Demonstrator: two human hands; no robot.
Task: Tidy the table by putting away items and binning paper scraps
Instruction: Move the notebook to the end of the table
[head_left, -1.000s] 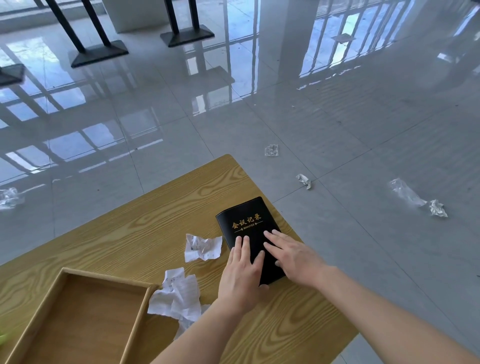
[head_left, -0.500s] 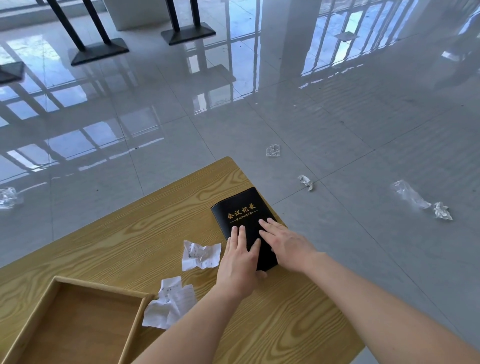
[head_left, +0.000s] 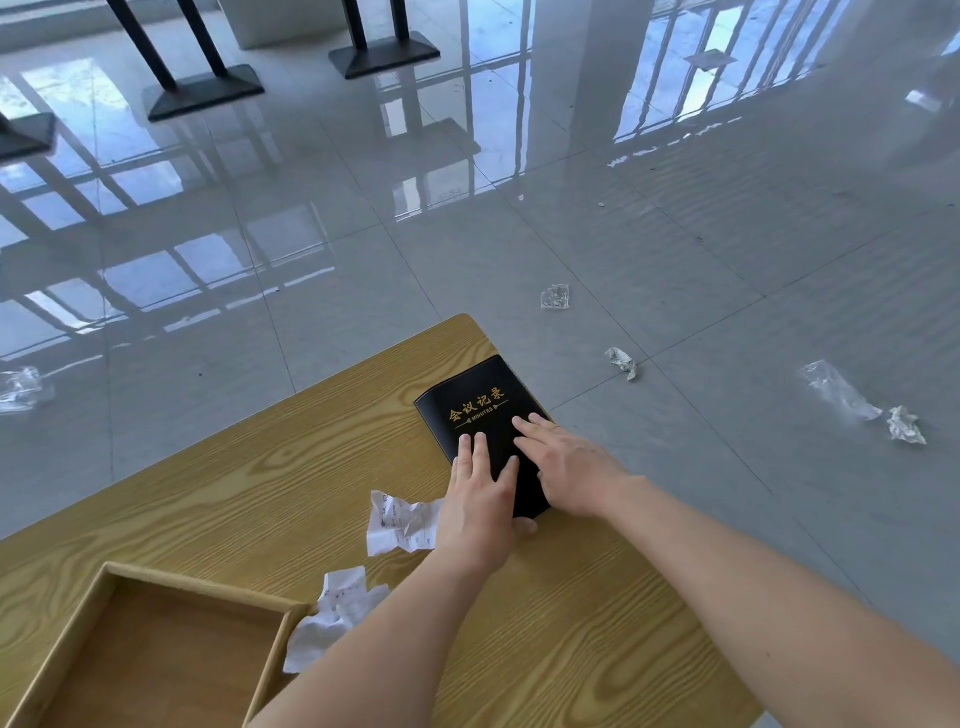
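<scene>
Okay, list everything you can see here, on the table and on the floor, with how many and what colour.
notebook: one, black with gold lettering, at the table's far right edge
paper scraps: two, white, crumpled, on the table left of the notebook; the nearer one lies by the tray's corner
tray: one, light wood, near left of the table
table: one, light wood grain
floor litter: five crumpled pieces, clear or whitish, on the grey tiles; four to the right of the table, one far left
stand bases: three, black, far floor, upper left
left hand: one, fingers straight on the notebook cover
right hand: one, flat on the cover beside it
</scene>
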